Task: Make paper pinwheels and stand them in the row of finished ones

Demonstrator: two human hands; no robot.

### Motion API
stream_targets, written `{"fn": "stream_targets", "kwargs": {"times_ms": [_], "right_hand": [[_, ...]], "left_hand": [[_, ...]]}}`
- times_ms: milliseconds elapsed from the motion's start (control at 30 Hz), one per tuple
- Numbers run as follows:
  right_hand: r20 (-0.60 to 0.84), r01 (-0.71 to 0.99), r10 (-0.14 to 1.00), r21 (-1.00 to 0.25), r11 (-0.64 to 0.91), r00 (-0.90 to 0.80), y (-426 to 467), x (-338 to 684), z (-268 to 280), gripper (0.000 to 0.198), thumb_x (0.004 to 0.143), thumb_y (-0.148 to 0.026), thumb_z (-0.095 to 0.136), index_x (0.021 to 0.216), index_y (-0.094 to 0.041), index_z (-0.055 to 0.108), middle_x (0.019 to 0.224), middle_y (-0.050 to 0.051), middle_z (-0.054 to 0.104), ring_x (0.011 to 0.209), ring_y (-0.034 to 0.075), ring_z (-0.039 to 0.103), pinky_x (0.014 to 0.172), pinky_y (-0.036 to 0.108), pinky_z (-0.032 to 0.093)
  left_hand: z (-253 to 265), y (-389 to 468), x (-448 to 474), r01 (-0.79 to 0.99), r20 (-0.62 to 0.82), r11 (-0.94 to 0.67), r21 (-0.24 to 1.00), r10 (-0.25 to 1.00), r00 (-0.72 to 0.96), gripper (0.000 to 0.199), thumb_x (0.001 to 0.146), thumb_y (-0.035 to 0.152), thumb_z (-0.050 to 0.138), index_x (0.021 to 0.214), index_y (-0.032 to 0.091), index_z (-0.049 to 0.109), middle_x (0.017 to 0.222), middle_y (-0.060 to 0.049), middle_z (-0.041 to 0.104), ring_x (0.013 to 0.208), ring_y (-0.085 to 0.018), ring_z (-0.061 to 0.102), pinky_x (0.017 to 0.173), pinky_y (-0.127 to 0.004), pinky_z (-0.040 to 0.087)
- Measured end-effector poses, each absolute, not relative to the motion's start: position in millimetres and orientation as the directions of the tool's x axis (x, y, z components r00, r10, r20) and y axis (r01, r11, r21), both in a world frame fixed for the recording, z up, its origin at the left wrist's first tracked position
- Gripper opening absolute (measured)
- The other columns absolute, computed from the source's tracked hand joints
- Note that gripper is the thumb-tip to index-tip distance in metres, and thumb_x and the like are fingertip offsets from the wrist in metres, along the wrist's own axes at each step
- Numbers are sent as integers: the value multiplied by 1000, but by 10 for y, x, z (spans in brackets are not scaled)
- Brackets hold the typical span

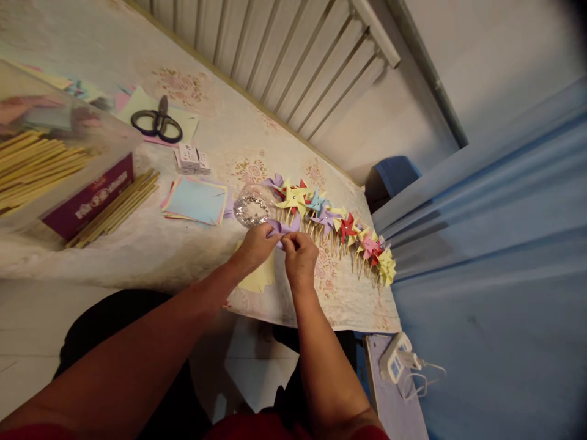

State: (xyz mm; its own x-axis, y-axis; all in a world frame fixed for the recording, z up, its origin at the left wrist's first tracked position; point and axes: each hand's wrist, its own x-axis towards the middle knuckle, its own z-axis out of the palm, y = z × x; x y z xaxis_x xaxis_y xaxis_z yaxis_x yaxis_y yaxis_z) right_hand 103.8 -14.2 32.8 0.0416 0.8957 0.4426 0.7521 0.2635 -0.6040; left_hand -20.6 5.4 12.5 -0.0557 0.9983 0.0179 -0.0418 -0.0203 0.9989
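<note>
My left hand [257,247] and my right hand [301,260] meet over the table, both closed on one purple paper pinwheel [285,230] with its paper curled over. Any pin or stick at its middle is hidden by my fingers. Just beyond my left hand stands a clear round container [253,209] of small shiny metal pieces, perhaps pins. Beneath my wrists lies a yellow cut paper sheet [259,278]. To the right runs a row of finished paper pinwheels [325,220] on sticks, in yellow, red, blue, purple and pink.
Left of my hands lie a stack of coloured paper squares [196,200], a small box [190,159], black-handled scissors [158,122] and a bundle of sticks [114,208]. A clear bin [87,198] holds more sticks. A power strip [395,360] sits beyond the table's near right corner.
</note>
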Motion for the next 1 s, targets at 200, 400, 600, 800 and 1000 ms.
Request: {"fn": "stream_targets", "kwargs": {"times_ms": [200, 400, 600, 800, 1000], "right_hand": [[440, 741, 898, -609, 282, 20, -117, 1037, 338, 16, 83, -26, 58, 69, -20, 63, 71, 0, 62, 71, 17, 57, 72, 29, 44], [395, 700, 911, -685, 203, 122, -102, 1001, 245, 16, 84, -26, 57, 71, -19, 63, 69, -1, 61, 67, 16, 55, 68, 28, 43], [485, 836, 851, -366, 408, -203, -89, 1095, 399, 19, 89, -25, 56, 72, -20, 64, 75, 3, 61, 78, 19, 55, 75, 30, 42], [320, 645, 937, -748, 160, 139, -37, 1021, 211, 17, 84, -28, 57, 70, -20, 62, 66, -2, 59, 64, 16, 54, 65, 27, 43], [455, 809, 884, -477, 343, -107, -56, 1069, 343, 18, 87, -27, 57, 72, -21, 65, 75, 3, 61, 76, 19, 55, 74, 31, 42]], "left_hand": [[148, 61, -209, -55, 16, -19, 998, 999, -47, 28, 71, 19, 63, 51, 21, 42, 52, 6, 37, 57, -12, 33, 55, -28, 23], [122, 66, -210, -56, 16, -20, 998, 998, -66, 30, 69, 18, 62, 51, 21, 39, 52, 6, 34, 56, -12, 31, 55, -28, 21], [42, 114, -182, -8, 12, -12, 1000, 1000, -24, 21, 73, 24, 58, 57, 20, 45, 58, 5, 41, 60, -12, 37, 56, -26, 26], [33, 115, -184, 26, 11, -10, 1000, 1000, -24, 19, 75, 25, 56, 61, 20, 45, 60, 6, 40, 61, -12, 37, 57, -26, 28], [40, 127, -194, 54, 7, -6, 999, 1000, -24, 21, 75, 24, 56, 59, 20, 43, 58, 6, 39, 60, -12, 37, 57, -26, 27]]}}
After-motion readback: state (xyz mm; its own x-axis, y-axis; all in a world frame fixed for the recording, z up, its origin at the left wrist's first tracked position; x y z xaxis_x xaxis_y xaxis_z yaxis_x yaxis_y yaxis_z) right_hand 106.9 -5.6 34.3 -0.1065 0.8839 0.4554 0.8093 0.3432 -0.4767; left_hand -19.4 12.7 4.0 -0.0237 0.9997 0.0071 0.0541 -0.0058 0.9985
